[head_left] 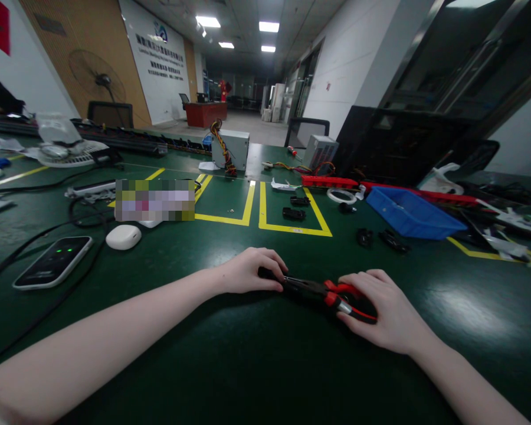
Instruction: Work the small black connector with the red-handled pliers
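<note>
A pair of pliers (323, 293) with red and black handles lies low over the green table (248, 354), near the front middle. My right hand (387, 310) is wrapped round the handles. My left hand (252, 270) is curled at the jaw end, its fingers closed over a small dark part that I cannot make out. Both forearms rest on or just above the table.
A blue bin (411, 212) stands right of centre with small black parts (383, 238) before it. A phone (53, 261), a white case (123, 236) and cables lie to the left. Power supply units (230, 150) and a fan (66, 154) stand further back. Yellow tape marks boxes.
</note>
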The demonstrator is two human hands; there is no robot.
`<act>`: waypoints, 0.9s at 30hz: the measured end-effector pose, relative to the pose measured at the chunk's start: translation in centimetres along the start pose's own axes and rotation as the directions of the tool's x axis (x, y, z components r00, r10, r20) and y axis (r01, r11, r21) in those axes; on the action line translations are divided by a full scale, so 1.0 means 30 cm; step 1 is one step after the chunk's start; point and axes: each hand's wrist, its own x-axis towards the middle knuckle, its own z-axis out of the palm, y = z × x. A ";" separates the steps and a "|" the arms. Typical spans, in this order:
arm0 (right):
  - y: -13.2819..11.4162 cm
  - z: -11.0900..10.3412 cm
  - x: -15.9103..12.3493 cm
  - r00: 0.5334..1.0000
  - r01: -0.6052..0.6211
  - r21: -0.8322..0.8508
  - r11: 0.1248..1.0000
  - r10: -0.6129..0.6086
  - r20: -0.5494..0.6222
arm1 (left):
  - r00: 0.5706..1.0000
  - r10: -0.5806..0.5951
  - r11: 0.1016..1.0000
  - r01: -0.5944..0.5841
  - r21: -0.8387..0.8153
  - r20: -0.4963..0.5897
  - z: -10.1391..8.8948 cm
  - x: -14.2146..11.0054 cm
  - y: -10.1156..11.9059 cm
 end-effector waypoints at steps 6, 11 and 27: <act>-0.004 -0.003 0.004 1.000 -0.001 -0.001 1.000 0.001 0.012 | 1.000 -0.030 0.999 0.031 -0.016 0.002 -0.003 0.003 0.004; -0.010 0.001 0.005 1.000 -0.007 -0.001 1.000 0.007 0.003 | 1.000 -0.008 1.000 0.007 -0.018 -0.016 0.002 0.008 -0.001; -0.029 -0.011 0.016 1.000 -0.009 0.016 1.000 0.009 0.018 | 0.999 -0.035 0.999 0.035 -0.005 -0.013 0.002 0.009 0.011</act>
